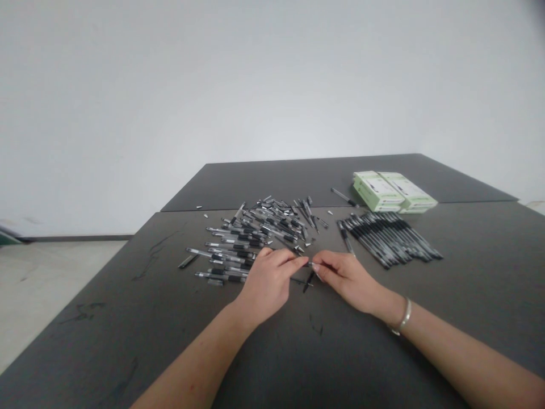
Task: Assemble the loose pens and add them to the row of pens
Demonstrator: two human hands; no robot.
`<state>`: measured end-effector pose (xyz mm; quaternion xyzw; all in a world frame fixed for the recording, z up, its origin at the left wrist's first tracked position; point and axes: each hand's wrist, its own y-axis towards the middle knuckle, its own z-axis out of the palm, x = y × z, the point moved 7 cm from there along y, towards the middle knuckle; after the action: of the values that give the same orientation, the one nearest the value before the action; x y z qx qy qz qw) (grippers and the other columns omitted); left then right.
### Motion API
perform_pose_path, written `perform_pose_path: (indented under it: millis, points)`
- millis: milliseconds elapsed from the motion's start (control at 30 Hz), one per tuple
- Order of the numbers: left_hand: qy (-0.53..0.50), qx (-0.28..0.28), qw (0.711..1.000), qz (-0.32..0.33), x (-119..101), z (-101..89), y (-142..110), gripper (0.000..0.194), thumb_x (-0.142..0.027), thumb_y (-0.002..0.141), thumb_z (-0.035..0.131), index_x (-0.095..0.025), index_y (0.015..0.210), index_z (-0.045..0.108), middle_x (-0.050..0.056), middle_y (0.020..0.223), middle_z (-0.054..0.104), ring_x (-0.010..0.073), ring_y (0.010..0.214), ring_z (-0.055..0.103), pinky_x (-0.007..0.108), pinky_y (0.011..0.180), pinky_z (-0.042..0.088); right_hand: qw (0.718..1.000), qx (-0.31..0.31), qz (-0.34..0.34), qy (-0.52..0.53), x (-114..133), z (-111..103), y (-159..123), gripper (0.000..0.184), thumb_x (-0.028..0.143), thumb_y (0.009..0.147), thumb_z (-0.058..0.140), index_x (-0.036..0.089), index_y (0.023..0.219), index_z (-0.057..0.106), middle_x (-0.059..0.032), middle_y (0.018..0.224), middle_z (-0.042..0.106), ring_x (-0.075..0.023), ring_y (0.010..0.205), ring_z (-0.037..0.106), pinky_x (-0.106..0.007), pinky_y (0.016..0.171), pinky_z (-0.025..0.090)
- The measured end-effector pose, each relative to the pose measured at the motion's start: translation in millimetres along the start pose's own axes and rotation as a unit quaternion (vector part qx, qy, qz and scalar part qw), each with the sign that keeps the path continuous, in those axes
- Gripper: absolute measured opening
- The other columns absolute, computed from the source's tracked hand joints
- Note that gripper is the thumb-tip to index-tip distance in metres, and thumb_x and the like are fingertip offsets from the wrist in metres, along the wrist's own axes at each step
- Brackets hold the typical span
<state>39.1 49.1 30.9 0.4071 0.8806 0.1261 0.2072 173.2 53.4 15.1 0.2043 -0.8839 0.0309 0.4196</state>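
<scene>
Left hand (267, 281): fingers curled; hold hidden, I cannot tell.
Right hand (346, 279): pinched closed on a pen (310, 264).
Pen: I'd keep it straight, clear of the left heap (242, 245).

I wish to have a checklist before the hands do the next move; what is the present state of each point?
1. Left hand and right hand in view: ok.
2. Small piece between the hands identifiable: cannot tell, mostly hidden.
3. Loose pens lined up neatly: not ok, heaped.
4. Pen row laid side by side: ok.
5. Boxes clear of both hands: ok.
</scene>
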Motion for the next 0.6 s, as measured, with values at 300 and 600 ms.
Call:
perform_pose_path:
  millis: [300, 600]
  points:
    - [0.009, 0.009, 1.000, -0.005, -1, 2.3, 0, 0.042, -0.002, 0.085, 0.041, -0.019, 0.119, 0.059, 0.005, 0.104, 0.066, 0.0187, 0.093, 0.058, 0.036, 0.080, 0.039, 0.995, 0.011, 0.057, 0.086, -10, 5, 1, 0.022, 0.031, 0.090, 0.047, 0.017, 0.074, 0.055, 0.0029, 0.065, 0.048, -0.0113, 0.062, 0.044, -0.022, 0.057, 0.034]
    - [0.033, -0.012, 0.999, -0.032, 18, -6.5, 2, 0.029, -0.019, 0.095, 0.041, -0.016, 0.117, 0.059, 0.009, 0.109, 0.067, 0.0200, 0.100, 0.060, 0.038, 0.088, 0.042, 0.985, -0.045, 0.088, 0.142, -22, -9, 7, 0.030, 0.039, 0.089, 0.048, 0.018, 0.068, 0.052, 0.0045, 0.055, 0.045, -0.0095, 0.051, 0.040, -0.021, 0.049, 0.032]
